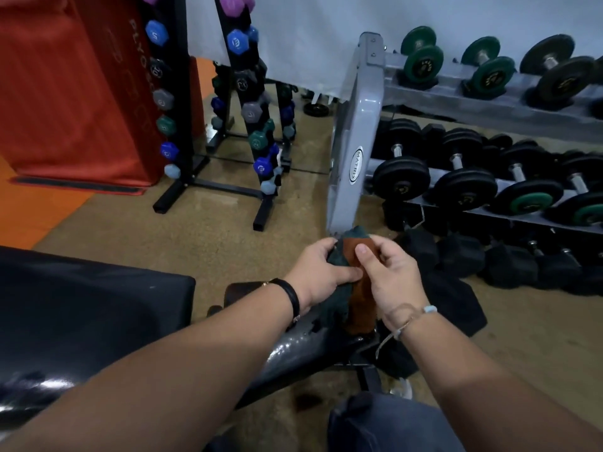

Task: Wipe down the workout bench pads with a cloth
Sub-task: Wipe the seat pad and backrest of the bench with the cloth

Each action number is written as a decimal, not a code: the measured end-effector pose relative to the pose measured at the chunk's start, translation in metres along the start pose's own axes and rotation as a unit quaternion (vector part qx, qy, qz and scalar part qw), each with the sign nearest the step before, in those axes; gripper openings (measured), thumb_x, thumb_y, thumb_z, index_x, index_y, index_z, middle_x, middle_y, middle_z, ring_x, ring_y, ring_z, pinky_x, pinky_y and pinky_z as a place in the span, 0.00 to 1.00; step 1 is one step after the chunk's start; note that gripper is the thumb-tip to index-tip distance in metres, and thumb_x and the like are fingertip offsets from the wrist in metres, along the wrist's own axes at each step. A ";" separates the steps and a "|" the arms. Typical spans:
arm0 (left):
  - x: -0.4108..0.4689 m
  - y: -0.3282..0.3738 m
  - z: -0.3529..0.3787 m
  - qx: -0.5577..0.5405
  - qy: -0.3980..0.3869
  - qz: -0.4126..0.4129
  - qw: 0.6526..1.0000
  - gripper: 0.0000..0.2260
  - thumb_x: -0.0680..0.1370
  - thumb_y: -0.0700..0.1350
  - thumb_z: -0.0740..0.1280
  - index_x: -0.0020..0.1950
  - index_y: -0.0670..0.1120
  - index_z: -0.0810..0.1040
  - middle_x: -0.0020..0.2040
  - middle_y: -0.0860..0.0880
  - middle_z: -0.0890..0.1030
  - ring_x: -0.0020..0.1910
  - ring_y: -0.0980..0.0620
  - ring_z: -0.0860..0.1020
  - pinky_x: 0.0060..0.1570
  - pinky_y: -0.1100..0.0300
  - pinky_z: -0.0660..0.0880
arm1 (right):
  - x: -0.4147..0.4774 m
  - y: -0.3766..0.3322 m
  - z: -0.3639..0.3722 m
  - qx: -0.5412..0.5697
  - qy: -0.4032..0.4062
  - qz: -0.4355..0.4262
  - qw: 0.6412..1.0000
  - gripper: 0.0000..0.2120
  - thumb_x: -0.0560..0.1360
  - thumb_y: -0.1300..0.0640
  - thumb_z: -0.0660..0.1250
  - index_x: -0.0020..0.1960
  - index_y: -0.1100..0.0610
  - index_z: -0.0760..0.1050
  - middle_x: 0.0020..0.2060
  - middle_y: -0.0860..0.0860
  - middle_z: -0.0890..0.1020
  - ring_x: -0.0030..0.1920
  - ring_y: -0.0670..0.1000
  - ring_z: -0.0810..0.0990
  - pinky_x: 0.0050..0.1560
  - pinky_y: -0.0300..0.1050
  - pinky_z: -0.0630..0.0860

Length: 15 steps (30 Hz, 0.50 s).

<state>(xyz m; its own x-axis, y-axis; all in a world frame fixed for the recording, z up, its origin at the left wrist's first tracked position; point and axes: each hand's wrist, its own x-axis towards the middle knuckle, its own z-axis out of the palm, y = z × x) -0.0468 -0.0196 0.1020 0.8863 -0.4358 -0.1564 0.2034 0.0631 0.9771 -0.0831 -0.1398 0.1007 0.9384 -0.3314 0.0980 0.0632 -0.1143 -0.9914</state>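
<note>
Green-orange cloth (346, 282) at frame centre, bunched between left hand (321, 272) and right hand (388, 272), both gripping it. Black pad (91, 308) lower left, untouched; wiping seemingly not begun, all left.

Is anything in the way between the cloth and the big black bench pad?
No, nothing I can see. The left hand and right hand hold the cloth just right of the bench pad, with only open space between.
</note>
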 end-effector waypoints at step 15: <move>0.005 -0.078 0.013 -0.039 0.021 -0.102 0.994 0.11 0.70 0.32 0.73 0.47 0.45 0.82 0.49 0.43 0.84 0.49 0.44 0.81 0.54 0.47 0.77 | -0.010 0.056 -0.045 0.021 -0.175 0.117 0.977 0.22 0.71 0.72 0.66 0.59 0.51 0.74 0.53 0.48 0.81 0.54 0.45 0.80 0.52 0.40 0.76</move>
<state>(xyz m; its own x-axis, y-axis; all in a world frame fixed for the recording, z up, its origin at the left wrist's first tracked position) -0.0634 -0.0387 0.0268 0.8401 -0.4082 -0.3571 0.4103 0.0478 0.9107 -0.1040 -0.1848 0.0476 0.9871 -0.0030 -0.1599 -0.1599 -0.0335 -0.9866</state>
